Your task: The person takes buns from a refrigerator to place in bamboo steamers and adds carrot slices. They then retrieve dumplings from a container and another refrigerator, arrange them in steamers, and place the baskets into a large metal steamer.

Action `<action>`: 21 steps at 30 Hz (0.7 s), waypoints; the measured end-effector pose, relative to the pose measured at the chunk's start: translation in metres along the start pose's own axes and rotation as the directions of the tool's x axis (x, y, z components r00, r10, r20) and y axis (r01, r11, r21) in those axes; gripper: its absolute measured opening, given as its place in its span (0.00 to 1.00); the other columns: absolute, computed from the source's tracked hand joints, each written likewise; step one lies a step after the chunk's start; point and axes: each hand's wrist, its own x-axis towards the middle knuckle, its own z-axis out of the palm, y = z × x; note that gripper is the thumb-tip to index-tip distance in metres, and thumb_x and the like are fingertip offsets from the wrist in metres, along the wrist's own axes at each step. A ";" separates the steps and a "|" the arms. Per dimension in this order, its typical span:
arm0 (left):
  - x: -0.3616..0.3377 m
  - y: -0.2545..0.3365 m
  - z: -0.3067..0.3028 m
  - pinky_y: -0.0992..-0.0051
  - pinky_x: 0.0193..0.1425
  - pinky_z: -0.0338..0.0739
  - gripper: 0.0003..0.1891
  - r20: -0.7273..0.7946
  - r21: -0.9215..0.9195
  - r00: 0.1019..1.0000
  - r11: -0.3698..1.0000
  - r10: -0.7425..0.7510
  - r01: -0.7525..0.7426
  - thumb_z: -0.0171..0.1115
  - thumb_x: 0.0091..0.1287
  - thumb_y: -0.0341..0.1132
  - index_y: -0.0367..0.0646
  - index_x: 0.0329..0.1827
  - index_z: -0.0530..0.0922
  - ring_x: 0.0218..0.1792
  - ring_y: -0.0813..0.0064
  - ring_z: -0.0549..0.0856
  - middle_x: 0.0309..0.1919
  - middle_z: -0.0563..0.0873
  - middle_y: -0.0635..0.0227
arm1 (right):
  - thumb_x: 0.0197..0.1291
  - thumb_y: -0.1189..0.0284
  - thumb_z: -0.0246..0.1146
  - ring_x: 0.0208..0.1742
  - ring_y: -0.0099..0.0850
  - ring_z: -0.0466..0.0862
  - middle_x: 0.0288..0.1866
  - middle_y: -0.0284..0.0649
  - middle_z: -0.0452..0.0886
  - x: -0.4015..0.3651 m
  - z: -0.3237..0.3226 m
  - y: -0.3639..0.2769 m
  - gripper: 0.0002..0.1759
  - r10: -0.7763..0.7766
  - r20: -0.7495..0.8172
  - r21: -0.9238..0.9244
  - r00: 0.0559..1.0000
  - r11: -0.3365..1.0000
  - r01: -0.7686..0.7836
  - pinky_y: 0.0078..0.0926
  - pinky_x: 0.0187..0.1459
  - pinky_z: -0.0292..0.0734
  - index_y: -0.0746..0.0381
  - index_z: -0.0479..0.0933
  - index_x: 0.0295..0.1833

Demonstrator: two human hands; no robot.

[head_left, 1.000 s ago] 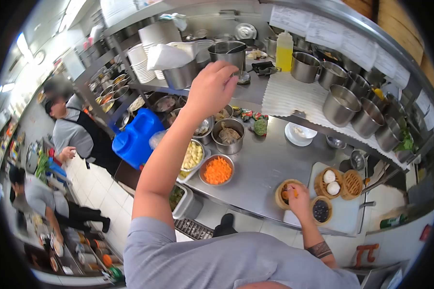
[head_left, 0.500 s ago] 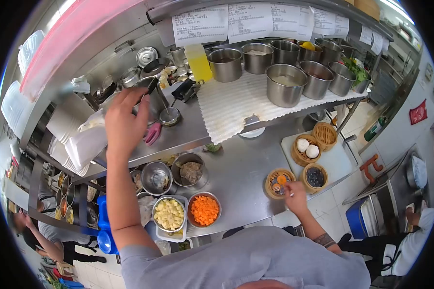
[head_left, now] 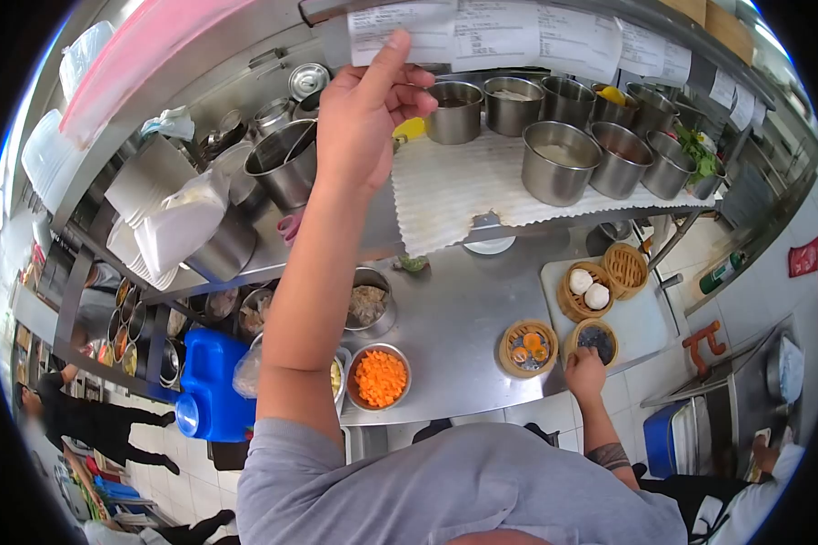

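Note:
My left hand (head_left: 365, 107) is raised to the top rail and pinches the lower edge of a paper order ticket (head_left: 402, 29) between thumb and fingers. My right hand (head_left: 584, 372) rests low on the steel counter (head_left: 463, 318), touching the rim of a small bamboo steamer with dark filling (head_left: 596, 340). Just left of it sits a steamer holding orange-topped dumplings (head_left: 528, 347). Behind them, a steamer with two white buns (head_left: 584, 291) and a woven lid (head_left: 625, 268) lie on a white board (head_left: 641, 318).
Steel pots (head_left: 559, 162) stand on a white mat on the shelf, and more tickets (head_left: 554, 36) hang above. Bowls of diced carrot (head_left: 379, 376) and meat (head_left: 367, 304) sit on the counter. A blue jug (head_left: 211, 383) is below left. Other people work at far left and lower right.
My left hand rose from the steel pot on the shelf up to the ticket rail and took hold of a ticket. My right hand shifted from the dumpling steamer to the dark-filled one.

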 end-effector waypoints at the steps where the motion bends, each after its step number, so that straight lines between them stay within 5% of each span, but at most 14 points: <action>1: -0.005 -0.006 0.005 0.72 0.43 0.83 0.24 -0.011 0.004 1.000 1.000 0.000 0.000 0.68 0.79 0.49 0.34 0.59 0.77 0.35 0.73 0.88 0.46 0.89 0.58 | 0.65 0.68 0.67 0.48 0.57 0.86 0.48 0.56 0.84 0.001 0.000 0.004 0.10 -0.021 -0.007 0.026 1.000 0.999 0.021 0.55 0.49 0.83 0.64 0.84 0.45; 6: -0.021 -0.030 0.061 0.69 0.47 0.83 0.26 -0.029 0.026 0.999 1.000 -0.013 0.014 0.59 0.83 0.56 0.37 0.59 0.77 0.36 0.71 0.87 0.43 0.88 0.59 | 0.63 0.70 0.68 0.49 0.56 0.87 0.49 0.54 0.84 0.001 -0.007 0.030 0.17 -0.218 -0.096 0.193 0.971 0.953 0.233 0.53 0.50 0.84 0.63 0.82 0.56; 13: -0.031 -0.053 0.117 0.72 0.43 0.82 0.27 -0.286 0.051 0.953 0.991 -0.100 0.120 0.64 0.79 0.58 0.38 0.56 0.78 0.32 0.75 0.86 0.36 0.87 0.66 | 0.63 0.72 0.69 0.51 0.56 0.86 0.51 0.55 0.85 0.013 -0.023 0.065 0.21 -0.456 0.086 0.401 0.886 0.830 0.388 0.48 0.54 0.83 0.66 0.81 0.61; 15: -0.052 -0.055 0.130 0.76 0.39 0.80 0.16 -0.366 0.281 0.930 0.956 0.028 0.082 0.70 0.78 0.46 0.40 0.47 0.84 0.30 0.77 0.85 0.36 0.88 0.67 | 0.63 0.74 0.69 0.48 0.53 0.87 0.53 0.54 0.83 0.014 -0.020 0.079 0.21 -0.531 0.016 0.505 0.847 0.736 0.451 0.44 0.49 0.85 0.67 0.80 0.62; 17: -0.074 -0.032 0.136 0.75 0.38 0.79 0.09 -0.177 0.802 0.767 0.542 0.617 -0.251 0.74 0.74 0.37 0.41 0.46 0.85 0.30 0.78 0.85 0.37 0.89 0.67 | 0.63 0.75 0.70 0.47 0.48 0.87 0.56 0.53 0.82 0.014 -0.021 0.087 0.21 -0.581 -0.001 0.554 0.814 0.677 0.484 0.38 0.44 0.85 0.68 0.80 0.62; 18: -0.071 -0.007 0.125 0.73 0.40 0.80 0.08 0.053 0.932 0.566 0.163 0.823 -0.324 0.74 0.72 0.34 0.41 0.47 0.86 0.32 0.75 0.86 0.38 0.89 0.66 | 0.63 0.76 0.70 0.45 0.46 0.87 0.57 0.53 0.81 0.012 -0.031 0.085 0.21 -0.581 0.080 0.605 0.810 0.675 0.423 0.37 0.42 0.85 0.68 0.80 0.61; 19: -0.061 0.028 0.105 0.71 0.42 0.80 0.08 0.337 0.925 0.343 -0.240 0.877 -0.294 0.75 0.69 0.31 0.41 0.48 0.86 0.35 0.72 0.87 0.38 0.89 0.66 | 0.63 0.76 0.70 0.44 0.44 0.87 0.59 0.52 0.81 0.011 -0.038 0.085 0.21 -0.575 0.164 0.646 0.801 0.677 0.354 0.35 0.39 0.84 0.68 0.80 0.61; 20: -0.053 0.069 0.087 0.64 0.51 0.81 0.11 0.507 0.862 0.272 -0.484 0.818 -0.150 0.75 0.69 0.33 0.41 0.51 0.86 0.43 0.62 0.88 0.42 0.90 0.63 | 0.63 0.76 0.70 0.44 0.44 0.87 0.59 0.52 0.81 0.011 -0.039 0.085 0.21 -0.581 0.170 0.652 0.796 0.672 0.352 0.35 0.39 0.84 0.68 0.80 0.61; 21: -0.047 0.108 0.074 0.60 0.60 0.80 0.16 0.519 0.842 0.288 -0.539 0.804 -0.013 0.74 0.70 0.36 0.41 0.58 0.85 0.50 0.54 0.87 0.50 0.90 0.61 | 0.64 0.75 0.70 0.42 0.44 0.86 0.56 0.52 0.81 0.013 -0.040 0.085 0.18 -0.615 0.119 0.650 0.780 0.642 0.407 0.37 0.39 0.84 0.67 0.81 0.58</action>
